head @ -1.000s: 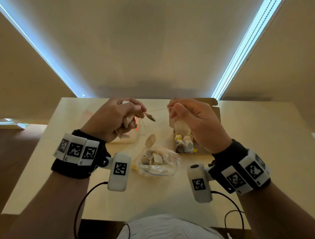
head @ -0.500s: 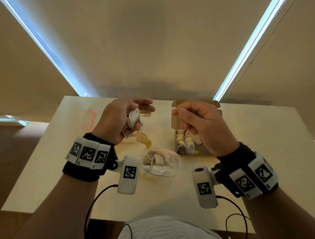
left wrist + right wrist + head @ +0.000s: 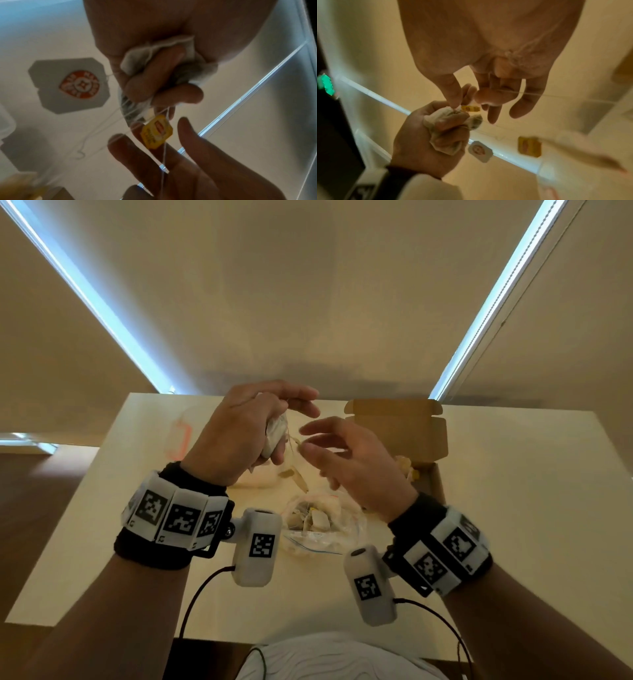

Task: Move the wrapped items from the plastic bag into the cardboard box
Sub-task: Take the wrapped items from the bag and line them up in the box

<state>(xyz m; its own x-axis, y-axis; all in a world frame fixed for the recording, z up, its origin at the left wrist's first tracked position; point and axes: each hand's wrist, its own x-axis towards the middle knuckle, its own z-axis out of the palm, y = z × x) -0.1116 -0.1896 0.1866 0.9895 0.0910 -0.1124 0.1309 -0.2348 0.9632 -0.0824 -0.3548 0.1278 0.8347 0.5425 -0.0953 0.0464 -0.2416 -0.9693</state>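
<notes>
Tea bags point(image 3: 275, 430) bunched in the curled left hand point(image 3: 236, 436), strings and a yellow tag point(image 3: 156, 131) trailing toward the loosely spread, seemingly empty right hand point(image 3: 356, 465) just beside, plastic bag point(image 3: 322, 522) below both wrists, cardboard box point(image 3: 400, 429) beyond the right hand, partly hidden.

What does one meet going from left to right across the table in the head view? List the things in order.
Orange-marked clear container → left hand gripping tea bags → right hand → cardboard box.
</notes>
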